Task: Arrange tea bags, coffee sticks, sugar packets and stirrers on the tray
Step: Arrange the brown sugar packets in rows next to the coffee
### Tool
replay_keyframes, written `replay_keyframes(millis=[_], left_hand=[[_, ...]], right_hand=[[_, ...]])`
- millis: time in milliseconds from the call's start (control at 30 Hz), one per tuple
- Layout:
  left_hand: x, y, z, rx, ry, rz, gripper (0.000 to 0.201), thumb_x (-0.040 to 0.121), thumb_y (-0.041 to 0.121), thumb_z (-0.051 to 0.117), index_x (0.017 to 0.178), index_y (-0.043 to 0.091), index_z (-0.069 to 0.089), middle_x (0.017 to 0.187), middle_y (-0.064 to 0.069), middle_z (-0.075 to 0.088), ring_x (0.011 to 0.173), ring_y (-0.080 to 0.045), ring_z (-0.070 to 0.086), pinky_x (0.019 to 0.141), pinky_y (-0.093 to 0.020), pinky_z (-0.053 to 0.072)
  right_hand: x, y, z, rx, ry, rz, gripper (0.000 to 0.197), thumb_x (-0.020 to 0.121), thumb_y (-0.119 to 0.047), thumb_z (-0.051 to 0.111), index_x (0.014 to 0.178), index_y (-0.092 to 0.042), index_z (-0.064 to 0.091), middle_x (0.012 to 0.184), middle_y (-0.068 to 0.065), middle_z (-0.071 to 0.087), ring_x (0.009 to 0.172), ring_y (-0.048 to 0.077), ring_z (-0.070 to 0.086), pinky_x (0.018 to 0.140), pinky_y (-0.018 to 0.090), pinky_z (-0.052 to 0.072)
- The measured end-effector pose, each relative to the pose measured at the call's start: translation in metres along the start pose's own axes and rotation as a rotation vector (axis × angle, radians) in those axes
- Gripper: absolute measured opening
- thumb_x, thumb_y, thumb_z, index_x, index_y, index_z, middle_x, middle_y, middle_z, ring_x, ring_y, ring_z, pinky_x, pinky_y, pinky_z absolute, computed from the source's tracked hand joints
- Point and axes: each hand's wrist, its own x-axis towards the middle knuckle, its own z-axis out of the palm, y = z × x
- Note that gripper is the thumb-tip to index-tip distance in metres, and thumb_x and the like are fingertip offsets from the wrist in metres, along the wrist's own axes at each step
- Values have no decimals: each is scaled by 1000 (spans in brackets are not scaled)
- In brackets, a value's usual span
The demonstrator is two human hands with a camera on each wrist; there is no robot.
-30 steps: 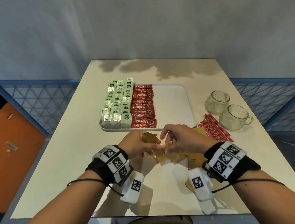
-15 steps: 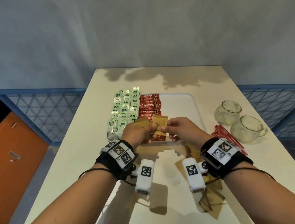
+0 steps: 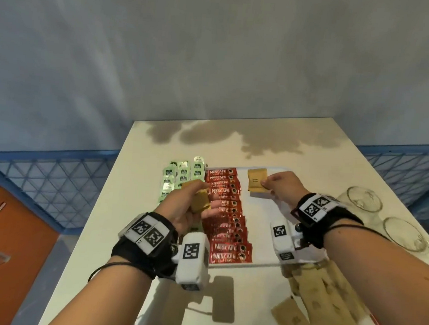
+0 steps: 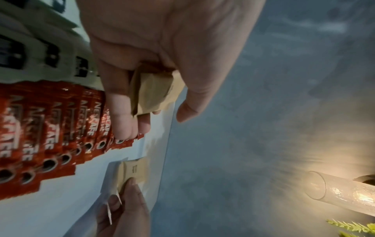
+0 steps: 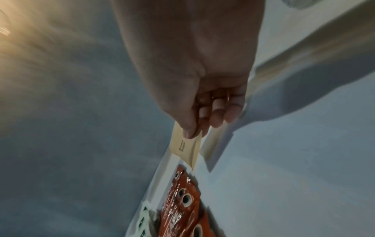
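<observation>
The right hand [image 3: 282,187] pinches one brown sugar packet [image 3: 256,184] by its edge, holding it over the far end of the white tray [image 3: 261,232], just right of the red Nescafé coffee sticks [image 3: 227,214]. The left hand [image 3: 189,206] grips a small stack of sugar packets [image 3: 200,201] above the green tea bags [image 3: 179,177]. More loose packets [image 3: 326,299] lie at the table's [image 3: 133,207] near right corner, with two glass cups [image 3: 383,219] along its right edge.

The left hand [image 3: 188,206] hides some tea bags [image 3: 181,175]; stirrers seem cut off.
</observation>
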Motion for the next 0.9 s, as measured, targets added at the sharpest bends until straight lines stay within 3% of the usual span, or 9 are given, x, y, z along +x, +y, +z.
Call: replay_keyframes(millis=[67,167,267,433,667,733,800,867,900], left_hand=[[8,5,-2,-4,-28,6,10,95,11,53,102,5,56,98,-21,72,92,-33,70,68,-36,62],[18,6,-6,-20,-52,20,17,101,10,39,105,3,55,106,-25,71,103,-39,67,75,-40,59],[27,4,-9,-33,-61,28,22,103,7,32,112,4,53,107,-26,71,102,-39,68,74,-41,60],[35,-1,-12,-25,-104,22,33,103,5,34,135,2,44,106,-21,73,100,-35,71,77,-41,60],[25,-3,-12,-45,-186,49,28,96,-3,48,124,1,53,114,-22,69,105,-35,69,75,-34,62],[20,-4,-12,-23,-194,79,26,93,-1,54,119,0,57,113,-22,70,106,-34,68,75,-32,62],[15,-5,-11,20,-185,105,28,89,3,60,117,1,60,109,-19,72,99,-32,70,73,-30,62],[9,-9,-9,50,-162,128,34,85,6,66,118,3,62,109,-17,73,88,-27,72,63,-26,61],[7,-11,-8,62,-141,137,36,82,8,69,118,4,62,109,-15,73,90,-26,73,60,-24,60]], right_hand=[[26,5,10,-28,-5,18,28,87,-6,70,63,-15,58,73,13,54,83,34,66,80,38,55],[45,3,17,-242,-11,28,14,88,-24,68,75,-22,62,76,0,60,80,20,58,72,30,46],[62,1,19,-300,-27,49,13,84,-31,71,82,-18,68,83,4,64,80,21,59,74,34,50],[76,1,26,-262,16,56,33,72,-23,82,56,-10,56,57,8,53,62,26,55,61,37,39],[74,0,24,-307,-7,56,38,74,-32,79,54,-12,54,54,6,51,58,25,51,61,37,38],[65,-4,22,-269,-1,38,32,75,-34,77,59,-15,57,62,7,55,64,25,55,66,38,44],[45,-10,19,-122,11,-4,21,84,-23,74,74,-9,61,81,11,62,78,22,62,73,30,53],[13,-21,18,87,1,-54,13,90,-13,69,88,-1,62,91,11,62,81,17,61,63,15,52],[-2,-26,19,86,-11,-98,14,92,-15,67,92,-1,65,91,8,64,79,15,59,59,14,49]])
